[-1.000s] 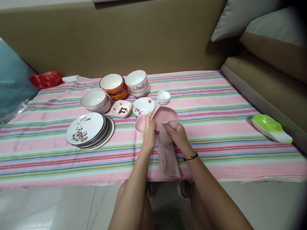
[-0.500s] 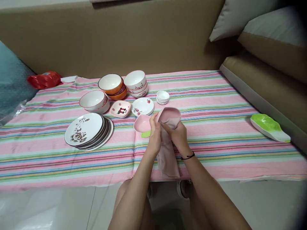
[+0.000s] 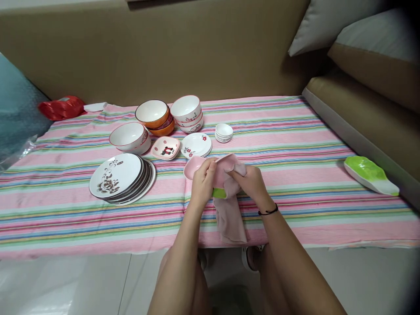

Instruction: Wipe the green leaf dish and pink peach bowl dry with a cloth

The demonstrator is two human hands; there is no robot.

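My left hand is closed on the left edge of a pink dish with a green end, held tilted above the striped cloth. Bunched in my right hand is a pale pink cloth, its upper part pressed against the dish's right side and inside. The cloth's lower end hangs down to the front of the covered surface. Just behind my left hand lies a second pink dish, partly hidden by the fingers.
Left of my hands stand stacked flowered plates, white bowls, orange bowls and square dishes. Small white plates and tiny bowls sit behind. A green leaf-patterned dish lies far right, near the sofa cushion.
The held dish has turned so its green end now shows towards me. My right hand with the cloth has shifted slightly right, my left hand slightly left.
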